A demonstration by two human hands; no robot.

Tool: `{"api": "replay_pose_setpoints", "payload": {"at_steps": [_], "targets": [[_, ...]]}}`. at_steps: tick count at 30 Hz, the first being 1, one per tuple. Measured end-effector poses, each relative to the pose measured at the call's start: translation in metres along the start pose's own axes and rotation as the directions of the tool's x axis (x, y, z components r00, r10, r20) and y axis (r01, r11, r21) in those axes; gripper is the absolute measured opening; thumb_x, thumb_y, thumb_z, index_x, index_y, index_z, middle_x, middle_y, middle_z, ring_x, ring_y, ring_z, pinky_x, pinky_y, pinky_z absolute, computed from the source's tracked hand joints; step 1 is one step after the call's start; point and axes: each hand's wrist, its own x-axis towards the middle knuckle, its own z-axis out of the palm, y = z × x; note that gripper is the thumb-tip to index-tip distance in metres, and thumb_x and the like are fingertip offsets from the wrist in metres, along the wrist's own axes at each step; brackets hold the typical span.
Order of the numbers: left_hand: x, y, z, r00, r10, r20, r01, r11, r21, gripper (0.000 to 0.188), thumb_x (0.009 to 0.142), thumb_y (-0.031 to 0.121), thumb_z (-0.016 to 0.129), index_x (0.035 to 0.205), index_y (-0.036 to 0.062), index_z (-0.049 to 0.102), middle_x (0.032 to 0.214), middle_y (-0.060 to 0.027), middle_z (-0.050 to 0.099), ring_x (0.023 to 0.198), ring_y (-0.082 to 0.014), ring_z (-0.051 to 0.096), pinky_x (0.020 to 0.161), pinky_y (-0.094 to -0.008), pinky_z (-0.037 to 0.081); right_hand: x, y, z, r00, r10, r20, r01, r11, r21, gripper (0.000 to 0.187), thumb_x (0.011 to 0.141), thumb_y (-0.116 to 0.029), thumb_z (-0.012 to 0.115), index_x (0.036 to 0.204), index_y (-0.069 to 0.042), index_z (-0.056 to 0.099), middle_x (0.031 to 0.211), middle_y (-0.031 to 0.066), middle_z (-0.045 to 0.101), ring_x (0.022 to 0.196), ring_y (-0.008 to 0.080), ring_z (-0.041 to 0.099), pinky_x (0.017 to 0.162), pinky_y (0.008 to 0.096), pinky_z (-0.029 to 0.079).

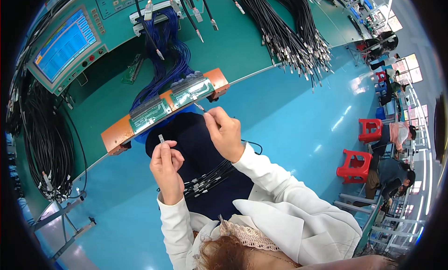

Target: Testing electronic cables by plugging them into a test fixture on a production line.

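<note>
My left hand point(167, 169) pinches a small cable connector point(161, 138) with a silver end, just below the left circuit board point(150, 115). Between the thumb and forefinger of my right hand point(226, 134) is another cable connector point(200, 107). Its tip points at the lower edge of the right circuit board point(192, 93); whether it touches, I cannot tell. Both green boards sit on an orange fixture point(114, 135) at the bench edge, with blue wires point(163, 67) running up behind them. Several black cables with silver connectors point(205, 181) lie across my lap.
A tester with a lit blue screen point(65, 45) stands at the far left on the green bench point(224, 41). Black cable bundles lie at the far right point(284, 32) and hang at the left point(44, 148). Red stools point(354, 166) and seated people point(392, 176) are off to the right.
</note>
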Motion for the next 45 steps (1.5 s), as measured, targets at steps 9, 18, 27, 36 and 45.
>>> {"api": "replay_pose_setpoints", "payload": {"at_steps": [9, 18, 27, 36, 45], "targets": [[0.006, -0.006, 0.0, 1.0, -0.024, 0.002, 0.024, 0.999, -0.04, 0.024, 0.098, 0.018, 0.043, 0.094, -0.0007, 0.058, 0.063, -0.0041, 0.056, 0.043, -0.0018, 0.029, 0.043, -0.0185, 0.024, 0.007, 0.013, 0.007, 0.931, -0.356, -0.078, 0.289, 0.851, -0.438, 0.01, 0.081, -0.004, 0.064, 0.078, -0.003, 0.055, 0.052, 0.0083, 0.054, 0.042, 0.0217, 0.054, 0.04, 0.0302, 0.038], [0.017, -0.006, 0.001, 1.0, -0.015, -0.022, 0.013, 0.994, -0.113, 0.021, 0.097, 0.013, 0.044, 0.092, -0.0016, 0.058, 0.064, -0.0068, 0.059, 0.044, -0.0014, 0.032, 0.043, -0.0177, 0.024, 0.019, -0.005, 0.008, 0.955, 0.231, 0.185, -0.265, 0.947, 0.183, 0.029, 0.095, -0.021, 0.05, 0.081, 0.002, 0.06, 0.05, 0.0016, 0.054, 0.042, 0.0042, 0.044, 0.039, 0.0217, 0.031], [0.026, 0.002, 0.0, 0.999, 0.009, -0.039, -0.013, 0.993, -0.116, 0.022, 0.096, 0.015, 0.043, 0.096, -0.0026, 0.056, 0.064, -0.0066, 0.058, 0.042, -0.0024, 0.03, 0.042, -0.0193, 0.024, 0.028, -0.003, 0.003, 0.862, 0.351, 0.367, -0.48, 0.798, 0.365, 0.027, 0.095, -0.019, 0.05, 0.082, 0.003, 0.059, 0.054, 0.0064, 0.055, 0.039, 0.0043, 0.038, 0.038, 0.0192, 0.028], [0.028, 0.008, -0.002, 0.999, -0.026, 0.034, 0.034, 0.97, -0.241, 0.023, 0.097, 0.015, 0.041, 0.095, -0.002, 0.056, 0.064, -0.0059, 0.058, 0.042, -0.0022, 0.029, 0.044, -0.0193, 0.025, 0.03, -0.005, 0.002, 0.864, 0.346, 0.365, -0.473, 0.807, 0.355, 0.027, 0.094, -0.019, 0.051, 0.08, 0.003, 0.059, 0.053, 0.0062, 0.055, 0.04, 0.0048, 0.04, 0.039, 0.0193, 0.03], [0.029, 0.007, 0.0, 0.995, -0.063, 0.079, 0.086, 0.932, -0.352, 0.023, 0.097, 0.016, 0.042, 0.095, -0.002, 0.056, 0.064, -0.0047, 0.057, 0.043, -0.0026, 0.029, 0.045, -0.0202, 0.025, 0.03, -0.006, 0.002, 0.861, 0.357, 0.361, -0.481, 0.801, 0.355, 0.027, 0.094, -0.019, 0.051, 0.08, 0.003, 0.059, 0.054, 0.006, 0.055, 0.04, 0.0049, 0.04, 0.039, 0.0195, 0.03]]}}
